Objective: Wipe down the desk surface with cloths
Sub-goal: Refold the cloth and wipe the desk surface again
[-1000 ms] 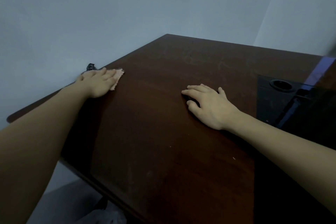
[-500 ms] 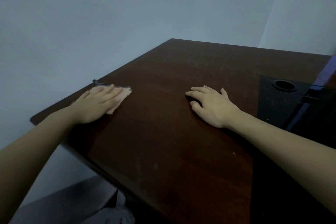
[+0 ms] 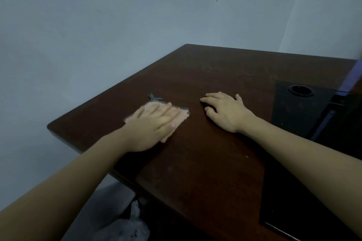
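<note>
1. Pressing flat, the left hand (image 3: 151, 127) spreads straight fingers over the soft pink woven cloth (image 3: 177, 118) near the dark brown wooden desk's (image 3: 205, 172) left edge.
2. Light and limp, it likely bunches; palm pressure suits.
3. The right hand (image 3: 225, 111) rests flat farther in, fingers loosely bent over something dark and unclear.

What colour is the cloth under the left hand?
Pale pink cloth, seen in the head view.

The bench (image 3: 205, 162) is dark reddish-brown wood with a faint pale smear. The cloth (image 3: 179, 118) is pale pink, with a dark grey patterned edge at its twelve o'clock side. At three o'clock lies a black panel (image 3: 293, 111) with a round black hole (image 3: 300, 90). The wall (image 3: 98, 25) is plain blue-grey.
</note>
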`<state>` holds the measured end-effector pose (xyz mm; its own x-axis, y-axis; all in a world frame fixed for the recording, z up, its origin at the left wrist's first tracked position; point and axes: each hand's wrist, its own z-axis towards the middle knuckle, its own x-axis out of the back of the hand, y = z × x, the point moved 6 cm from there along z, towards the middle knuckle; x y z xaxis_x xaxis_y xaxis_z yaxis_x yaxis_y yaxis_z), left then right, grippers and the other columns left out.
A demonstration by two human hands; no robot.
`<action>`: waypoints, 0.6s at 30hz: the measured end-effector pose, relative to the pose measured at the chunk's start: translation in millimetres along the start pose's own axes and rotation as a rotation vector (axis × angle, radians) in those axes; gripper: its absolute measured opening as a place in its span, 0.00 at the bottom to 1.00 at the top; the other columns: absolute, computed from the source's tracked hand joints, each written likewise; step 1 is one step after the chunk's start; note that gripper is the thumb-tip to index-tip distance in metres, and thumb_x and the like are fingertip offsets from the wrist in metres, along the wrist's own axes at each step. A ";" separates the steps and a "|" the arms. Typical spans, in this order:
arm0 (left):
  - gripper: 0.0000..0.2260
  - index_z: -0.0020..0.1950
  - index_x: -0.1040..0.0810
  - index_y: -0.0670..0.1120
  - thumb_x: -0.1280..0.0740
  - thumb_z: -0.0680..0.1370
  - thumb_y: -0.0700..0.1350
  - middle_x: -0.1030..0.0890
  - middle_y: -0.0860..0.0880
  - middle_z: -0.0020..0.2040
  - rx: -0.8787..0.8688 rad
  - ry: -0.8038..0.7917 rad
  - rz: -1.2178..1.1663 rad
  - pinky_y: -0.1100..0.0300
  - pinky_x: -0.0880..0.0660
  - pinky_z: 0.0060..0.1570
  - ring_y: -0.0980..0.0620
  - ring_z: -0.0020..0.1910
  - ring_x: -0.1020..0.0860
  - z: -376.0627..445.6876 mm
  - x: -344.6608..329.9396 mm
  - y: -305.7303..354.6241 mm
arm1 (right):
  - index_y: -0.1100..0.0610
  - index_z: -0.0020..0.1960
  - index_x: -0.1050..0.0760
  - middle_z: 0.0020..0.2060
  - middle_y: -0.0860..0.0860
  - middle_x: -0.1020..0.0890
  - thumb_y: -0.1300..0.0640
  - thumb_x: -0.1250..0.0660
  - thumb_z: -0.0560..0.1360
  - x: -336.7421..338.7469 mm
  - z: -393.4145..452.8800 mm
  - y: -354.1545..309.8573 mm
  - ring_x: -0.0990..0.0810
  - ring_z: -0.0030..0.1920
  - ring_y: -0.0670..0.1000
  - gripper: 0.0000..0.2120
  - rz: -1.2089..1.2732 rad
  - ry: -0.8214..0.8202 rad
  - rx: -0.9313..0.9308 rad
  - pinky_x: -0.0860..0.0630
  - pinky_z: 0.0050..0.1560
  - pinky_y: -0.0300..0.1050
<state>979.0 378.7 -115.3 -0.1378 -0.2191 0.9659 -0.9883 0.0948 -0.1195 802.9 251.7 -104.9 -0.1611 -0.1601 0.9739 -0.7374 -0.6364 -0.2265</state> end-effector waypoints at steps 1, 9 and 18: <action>0.40 0.79 0.66 0.64 0.81 0.67 0.71 0.67 0.59 0.80 -0.021 0.013 -0.033 0.43 0.62 0.78 0.52 0.79 0.68 -9.5 -0.2 1.8 | 0.45 0.81 0.40 0.81 0.46 0.42 0.46 0.50 0.86 -0.2 0.2 0.0 0.49 0.82 0.55 0.23 0.000 0.000 0.001 0.56 0.76 0.72; 0.25 0.82 0.63 0.55 0.62 0.85 0.56 0.60 0.51 0.83 0.427 0.052 -0.126 0.44 0.53 0.78 0.49 0.82 0.57 -17.5 -5.4 -105.0 | 0.44 0.80 0.40 0.81 0.46 0.42 0.46 0.50 0.86 -0.2 -0.1 0.3 0.49 0.82 0.54 0.23 0.002 0.002 0.000 0.56 0.76 0.71; 0.24 0.79 0.68 0.59 0.67 0.84 0.60 0.68 0.58 0.76 0.234 -0.029 0.022 0.43 0.56 0.78 0.51 0.81 0.61 -11.7 -5.5 -60.3 | 0.44 0.81 0.40 0.81 0.46 0.43 0.46 0.50 0.86 -0.3 0.2 0.8 0.49 0.82 0.55 0.23 0.001 -0.002 -0.004 0.56 0.76 0.71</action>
<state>1040.1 385.6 -110.8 -0.1578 -0.2476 0.9559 -0.9729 -0.1268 -0.1935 802.5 251.1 -105.4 -0.1605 -0.1622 0.9736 -0.7399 -0.6331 -0.2274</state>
